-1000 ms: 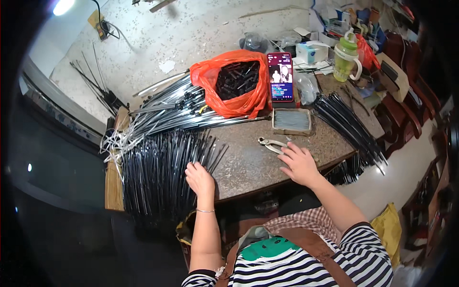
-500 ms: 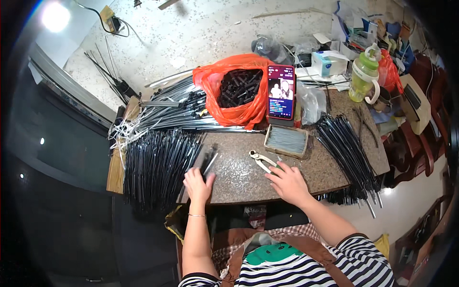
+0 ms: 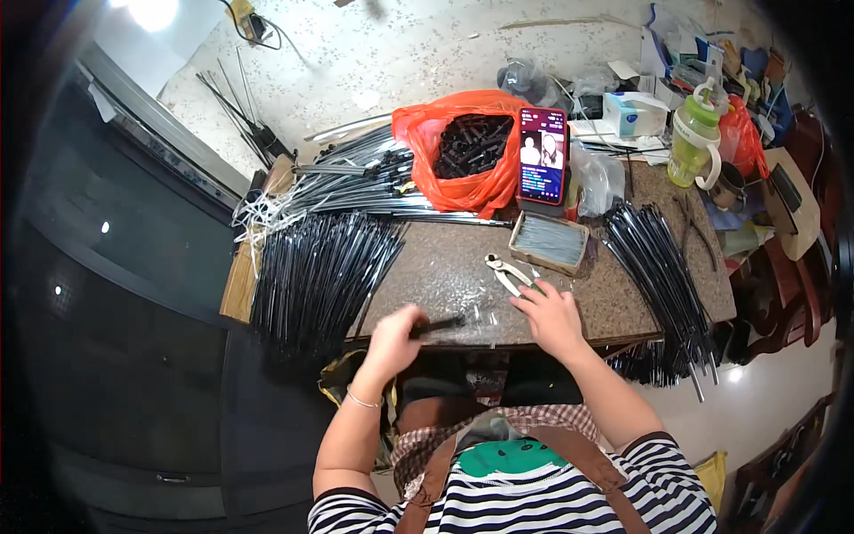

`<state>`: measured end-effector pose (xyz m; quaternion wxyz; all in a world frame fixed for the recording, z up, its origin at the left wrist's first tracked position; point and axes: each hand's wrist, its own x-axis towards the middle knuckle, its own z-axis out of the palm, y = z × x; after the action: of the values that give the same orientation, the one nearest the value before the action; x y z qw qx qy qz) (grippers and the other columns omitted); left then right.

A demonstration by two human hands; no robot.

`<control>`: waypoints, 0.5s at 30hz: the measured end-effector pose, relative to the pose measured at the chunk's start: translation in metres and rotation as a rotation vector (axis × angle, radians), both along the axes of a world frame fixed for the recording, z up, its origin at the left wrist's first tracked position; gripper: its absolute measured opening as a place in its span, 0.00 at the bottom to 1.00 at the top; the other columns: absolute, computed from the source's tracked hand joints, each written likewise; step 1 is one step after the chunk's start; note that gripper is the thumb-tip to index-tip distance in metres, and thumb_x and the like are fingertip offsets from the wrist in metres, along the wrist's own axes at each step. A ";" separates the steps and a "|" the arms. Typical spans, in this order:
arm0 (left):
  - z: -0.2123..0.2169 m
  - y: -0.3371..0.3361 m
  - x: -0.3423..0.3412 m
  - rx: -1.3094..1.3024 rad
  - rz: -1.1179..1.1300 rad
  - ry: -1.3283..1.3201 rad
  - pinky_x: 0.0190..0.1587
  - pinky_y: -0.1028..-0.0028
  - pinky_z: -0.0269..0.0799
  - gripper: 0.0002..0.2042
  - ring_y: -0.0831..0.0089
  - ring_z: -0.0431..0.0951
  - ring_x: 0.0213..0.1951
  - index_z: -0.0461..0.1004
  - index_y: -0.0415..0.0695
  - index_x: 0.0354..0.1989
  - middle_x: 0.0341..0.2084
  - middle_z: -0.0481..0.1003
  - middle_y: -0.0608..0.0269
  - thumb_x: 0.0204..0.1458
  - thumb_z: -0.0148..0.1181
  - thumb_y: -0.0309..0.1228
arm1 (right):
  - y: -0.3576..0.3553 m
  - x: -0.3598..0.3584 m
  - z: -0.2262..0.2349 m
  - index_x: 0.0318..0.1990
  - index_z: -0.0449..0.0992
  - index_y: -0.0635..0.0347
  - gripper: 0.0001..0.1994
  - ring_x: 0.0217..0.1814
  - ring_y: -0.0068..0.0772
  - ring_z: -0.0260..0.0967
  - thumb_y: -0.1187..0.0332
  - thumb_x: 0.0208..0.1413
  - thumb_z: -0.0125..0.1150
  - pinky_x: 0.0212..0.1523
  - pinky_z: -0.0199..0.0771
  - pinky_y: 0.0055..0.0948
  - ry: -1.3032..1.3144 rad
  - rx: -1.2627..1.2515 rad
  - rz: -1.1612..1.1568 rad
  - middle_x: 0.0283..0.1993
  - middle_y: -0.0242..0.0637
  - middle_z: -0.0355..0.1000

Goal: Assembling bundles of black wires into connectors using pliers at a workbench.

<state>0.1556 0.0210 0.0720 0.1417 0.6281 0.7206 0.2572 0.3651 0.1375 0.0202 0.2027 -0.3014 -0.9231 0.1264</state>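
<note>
Steel pincers (image 3: 511, 275) with green handles lie on the speckled brown table, jaws pointing away from me. My right hand (image 3: 551, 322) is closed over their handle ends, which its fingers partly hide. At the table's front edge, my left hand (image 3: 397, 342) is curled around a slim black piece (image 3: 445, 325). Motion smears that piece, so its exact kind does not show. Just beyond the pincers sits a small open box (image 3: 549, 242) filled with thin grey wire-like sticks. Left of the left hand, a thick bundle of black rods (image 3: 320, 276) overhangs the edge.
An orange plastic bag (image 3: 463, 191) of short black parts stands at the back, beside an upright phone (image 3: 542, 156). More black rods (image 3: 658, 276) lie at the right. A green drink bottle (image 3: 692, 142) and a tissue box (image 3: 634, 114) stand at the back right.
My left hand has moved right from beside the rod bundle and turned, its fingers now closed around the black piece. My right hand stays at the pincers. The whole view has shifted slightly.
</note>
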 end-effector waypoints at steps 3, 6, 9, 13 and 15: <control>0.051 0.001 -0.001 0.346 0.094 -0.480 0.20 0.85 0.58 0.04 0.83 0.63 0.17 0.64 0.38 0.21 0.13 0.64 0.67 0.37 0.52 0.21 | -0.018 0.001 0.002 0.36 0.68 0.47 0.16 0.48 0.32 0.53 0.72 0.35 0.49 0.37 0.54 0.32 -0.007 0.001 -0.062 0.43 0.27 0.61; 0.070 -0.006 -0.013 0.624 -0.210 -1.050 0.14 0.87 0.49 0.06 0.85 0.57 0.13 0.62 0.40 0.19 0.10 0.60 0.70 0.42 0.49 0.28 | -0.033 -0.003 0.008 0.36 0.68 0.48 0.15 0.49 0.34 0.52 0.71 0.35 0.51 0.39 0.54 0.33 0.003 0.007 -0.075 0.44 0.29 0.61; 0.064 -0.012 -0.023 0.292 -0.362 -0.820 0.19 0.83 0.59 0.04 0.81 0.63 0.16 0.66 0.38 0.17 0.13 0.66 0.66 0.36 0.54 0.25 | -0.051 -0.017 0.031 0.42 0.64 0.53 0.25 0.52 0.38 0.48 0.64 0.29 0.59 0.48 0.48 0.38 -0.043 -0.237 -0.057 0.47 0.35 0.57; 0.039 -0.024 -0.023 -0.084 -0.480 -0.557 0.26 0.80 0.63 0.08 0.80 0.67 0.22 0.68 0.38 0.21 0.16 0.68 0.63 0.29 0.58 0.25 | -0.093 -0.072 0.083 0.51 0.47 0.61 0.45 0.55 0.35 0.44 0.59 0.20 0.66 0.52 0.42 0.35 0.697 -0.466 0.381 0.51 0.44 0.50; 0.033 -0.029 -0.023 -0.052 -0.470 -0.641 0.28 0.76 0.63 0.12 0.71 0.68 0.24 0.68 0.38 0.24 0.19 0.69 0.59 0.28 0.58 0.29 | -0.122 -0.094 0.104 0.50 0.49 0.66 0.44 0.49 0.34 0.54 0.62 0.23 0.67 0.48 0.50 0.27 0.760 -0.296 0.542 0.45 0.48 0.57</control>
<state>0.1330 -0.0082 0.1053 0.4303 0.6599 0.4828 0.3826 0.2711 0.0154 0.1246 0.4400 -0.0082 -0.8012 0.4056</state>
